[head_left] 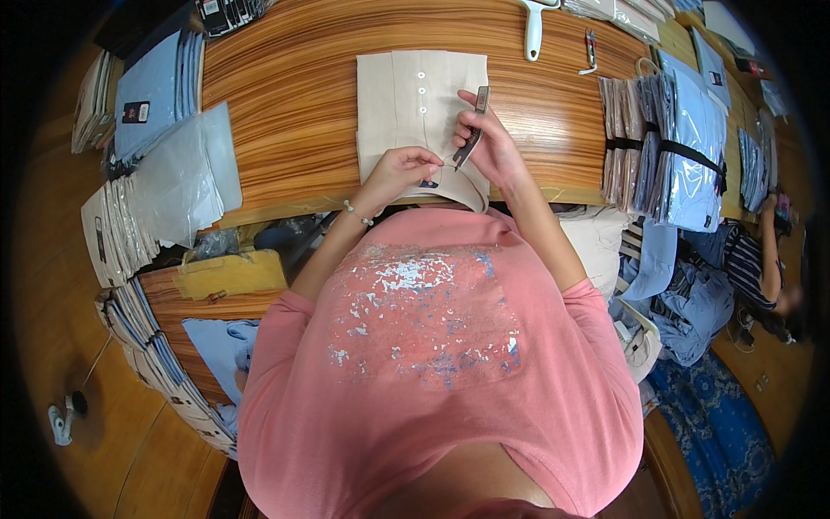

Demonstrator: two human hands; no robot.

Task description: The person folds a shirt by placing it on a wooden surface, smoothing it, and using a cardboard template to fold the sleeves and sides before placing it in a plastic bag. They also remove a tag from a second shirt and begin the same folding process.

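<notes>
A beige folded shirt (380, 95) lies button side up on the wooden table, its collar (471, 192) toward me. White buttons run down its middle. My left hand (403, 173) pinches the collar's edge between thumb and forefinger. In my right hand (488, 138) is a pair of dark metal thread snips (471, 130), gripped by curled fingers with the pointed end down. Those tips are close to my left fingertips, over the collar opening. Whether they touch cloth or a thread is too small to tell. A dark neck label (429, 183) shows inside the collar.
Bagged shirts (692, 147) bundled with black straps stand at the right. Blue folded shirts (151, 95) and clear plastic bags (186, 160) are stacked at the left. A pale-handled roller (533, 35) and a small tool (590, 52) lie at the far edge. Another person's arm (768, 251) shows far right.
</notes>
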